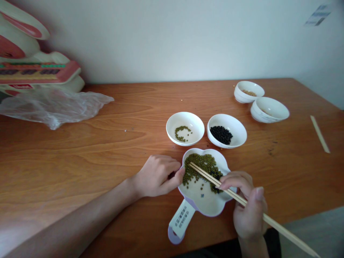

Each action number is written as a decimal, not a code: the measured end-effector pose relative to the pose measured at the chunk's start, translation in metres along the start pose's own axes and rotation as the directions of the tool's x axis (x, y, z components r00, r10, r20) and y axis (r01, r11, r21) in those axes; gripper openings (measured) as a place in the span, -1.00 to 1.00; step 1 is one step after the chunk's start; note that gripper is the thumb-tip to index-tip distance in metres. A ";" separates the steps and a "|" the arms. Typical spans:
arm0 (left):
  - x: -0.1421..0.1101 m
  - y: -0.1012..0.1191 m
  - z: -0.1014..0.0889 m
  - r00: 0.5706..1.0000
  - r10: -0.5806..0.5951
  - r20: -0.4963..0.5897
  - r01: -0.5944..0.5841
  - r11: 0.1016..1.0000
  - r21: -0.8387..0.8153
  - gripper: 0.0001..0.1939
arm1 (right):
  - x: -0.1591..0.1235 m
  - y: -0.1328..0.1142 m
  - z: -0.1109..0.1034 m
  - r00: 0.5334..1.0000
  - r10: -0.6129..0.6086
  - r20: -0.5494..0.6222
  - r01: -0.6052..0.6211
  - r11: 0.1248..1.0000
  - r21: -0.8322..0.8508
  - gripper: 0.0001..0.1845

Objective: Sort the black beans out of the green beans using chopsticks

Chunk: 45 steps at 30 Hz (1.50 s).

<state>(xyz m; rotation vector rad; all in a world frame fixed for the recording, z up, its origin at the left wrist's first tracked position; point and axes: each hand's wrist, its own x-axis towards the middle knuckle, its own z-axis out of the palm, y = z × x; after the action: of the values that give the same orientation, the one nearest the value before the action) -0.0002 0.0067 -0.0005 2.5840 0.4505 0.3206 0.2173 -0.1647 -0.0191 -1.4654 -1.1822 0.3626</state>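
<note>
A flower-shaped dish [217,208] with a labelled handle stands on the table before me. Green mung beans [201,161] cover its far and left part, with some black beans [217,175] among them on the right. My left hand [158,176] is closed at the dish's left rim, thumb and curled fingers pinching the edge. In my right hand [248,204] is a pair of chopsticks [233,194], their tips close together among the mung beans. Beyond the dish are a white bowl [172,126] with a few mung beans and another white bowl [240,134] holding black beans.
Two more white bowls, one [239,96] with yellowish grains and one [279,111] with little visible inside, stand at the back right. A pale stick [319,134] lies at the right. A clear plastic bag [67,107] and a rabbit-shaped toy [53,77] are at the left, near the wall.
</note>
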 end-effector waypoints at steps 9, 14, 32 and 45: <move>0.001 0.001 0.000 1.000 0.001 -0.011 -0.001 1.000 -0.003 -0.56 | 0.001 0.000 0.001 1.000 0.010 0.004 -0.010 1.000 0.013 -0.25; 0.001 0.000 0.000 1.000 0.004 -0.006 -0.004 1.000 -0.003 -0.56 | 0.002 -0.001 0.001 0.998 0.040 0.041 -0.041 0.999 0.012 -0.16; 0.001 0.000 -0.001 1.000 0.010 -0.006 -0.010 1.000 0.009 -0.57 | 0.004 -0.003 0.003 0.995 -0.067 0.069 0.071 0.996 -0.058 -0.51; 0.001 0.001 -0.001 1.000 0.010 -0.011 -0.010 1.000 0.006 -0.56 | 0.003 -0.001 0.005 0.996 -0.027 0.080 0.029 0.999 -0.025 -0.40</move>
<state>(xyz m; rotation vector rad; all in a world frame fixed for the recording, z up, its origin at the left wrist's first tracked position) 0.0005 0.0066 0.0012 2.5924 0.4428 0.3374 0.2144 -0.1597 -0.0189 -1.4675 -1.2739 0.3904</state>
